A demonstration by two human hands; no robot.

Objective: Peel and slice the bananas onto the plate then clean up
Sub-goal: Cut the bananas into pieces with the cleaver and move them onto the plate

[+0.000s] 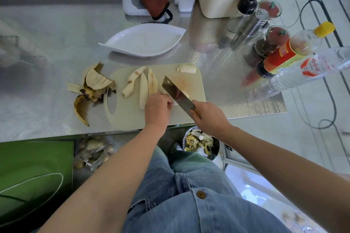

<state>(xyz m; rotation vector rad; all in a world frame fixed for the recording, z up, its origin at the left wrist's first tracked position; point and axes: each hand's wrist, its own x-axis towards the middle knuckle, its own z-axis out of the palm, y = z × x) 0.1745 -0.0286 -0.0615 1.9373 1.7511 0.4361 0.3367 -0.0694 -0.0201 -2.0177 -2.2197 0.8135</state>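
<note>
Knife on the banana, plate waiting

Right hand [210, 117] is wrapped tight round the handle of the knife [177, 93], blade angled across the banana [185, 93] at the board's [128, 117] near right side. Left hand [157, 108] has its fingers curled down on that banana, right against the blade. Long strips [143, 85] lie mid-board, and a small row of slices [186, 68] sits at the far right corner. The white plate [144, 40] sits just behind the board, and the peels [92, 85] are heaped on the counter [47, 34] at the board's left edge.
</note>
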